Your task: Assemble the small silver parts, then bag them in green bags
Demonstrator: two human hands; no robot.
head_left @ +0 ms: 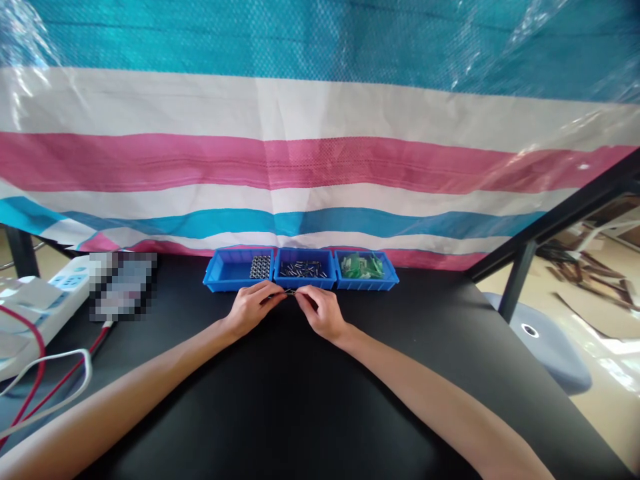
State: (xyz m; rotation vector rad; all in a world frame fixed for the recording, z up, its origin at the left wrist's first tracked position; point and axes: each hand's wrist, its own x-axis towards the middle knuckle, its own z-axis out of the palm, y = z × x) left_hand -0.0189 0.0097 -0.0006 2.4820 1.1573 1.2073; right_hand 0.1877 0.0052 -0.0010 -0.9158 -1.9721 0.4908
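My left hand [253, 307] and my right hand [321, 311] meet just in front of the blue bins, both with fingers pinched. Between their fingertips is a small, thin metal piece [290, 292], mostly covered, so its exact kind does not show. Behind them stands the middle blue bin [306, 283], holding loose dark and shiny metal pins [303, 269]. Short metal cylinders [259, 267] stand in tight rows at the right end of the left blue bin [225, 285]. Green and clear plastic pieces [361, 266] lie in the right blue bin [370, 285].
A white power strip [63, 287] with red and white cables [86, 367] lies on the black table [280, 413] at left, beside a blurred-out object [125, 287]. A striped plastic sheet [320, 160] hangs behind the bins. To the right are a black metal frame [520, 280] and a grey stool [550, 347].
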